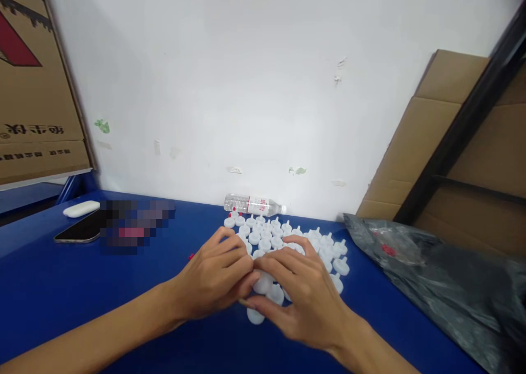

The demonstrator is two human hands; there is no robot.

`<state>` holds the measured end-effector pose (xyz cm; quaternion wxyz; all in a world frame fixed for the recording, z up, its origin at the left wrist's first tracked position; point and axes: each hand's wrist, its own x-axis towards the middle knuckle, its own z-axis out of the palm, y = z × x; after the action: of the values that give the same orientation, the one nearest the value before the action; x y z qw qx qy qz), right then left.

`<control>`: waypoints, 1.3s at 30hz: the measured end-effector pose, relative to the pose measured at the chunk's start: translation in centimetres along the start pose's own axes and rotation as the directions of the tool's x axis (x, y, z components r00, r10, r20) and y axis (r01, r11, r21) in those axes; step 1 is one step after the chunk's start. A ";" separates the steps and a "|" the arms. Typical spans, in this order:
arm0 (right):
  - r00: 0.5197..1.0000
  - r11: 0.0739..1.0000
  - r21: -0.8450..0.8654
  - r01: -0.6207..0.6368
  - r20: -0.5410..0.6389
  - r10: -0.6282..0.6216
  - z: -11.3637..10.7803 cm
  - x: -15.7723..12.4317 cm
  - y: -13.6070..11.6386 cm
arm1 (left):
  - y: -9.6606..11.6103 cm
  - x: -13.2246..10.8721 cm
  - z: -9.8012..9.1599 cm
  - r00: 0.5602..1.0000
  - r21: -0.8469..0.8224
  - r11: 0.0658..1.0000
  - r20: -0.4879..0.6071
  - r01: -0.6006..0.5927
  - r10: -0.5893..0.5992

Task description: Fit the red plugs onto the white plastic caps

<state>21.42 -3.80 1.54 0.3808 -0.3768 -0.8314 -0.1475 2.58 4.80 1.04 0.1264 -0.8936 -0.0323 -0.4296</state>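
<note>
Many white plastic caps with thin nozzles [254,237] stand close together on the blue table [156,278]. Two of those at the back left carry small red tips [240,215]. My left hand [219,272] and my right hand [302,286] meet over the front of the group, fingertips touching. Both are closed, with a white cap [263,282] showing between them; whether it is held or lies beneath is unclear. Fingers hide what else they pinch. Just left of my left hand a small red piece [191,257] shows.
A clear bottle [263,205] lies against the white wall. At the left are a phone [82,227], a white oval object [81,208] and a blurred patch. A dark plastic bag [444,286] covers the right side, near cardboard [415,138]. A large box [36,89] stands left.
</note>
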 end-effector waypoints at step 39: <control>0.625 0.468 -0.544 -0.696 -0.139 0.768 -6.6 -6.6 18.5 | -8.0 -4.2 0.5 0.703 0.111 0.813 0.444 0.572 -0.556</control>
<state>41.36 1.74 0.22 0.2283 -0.7966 -0.5307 -0.1780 -0.99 12.91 -0.91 -0.0379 -0.9175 -0.3251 -0.2259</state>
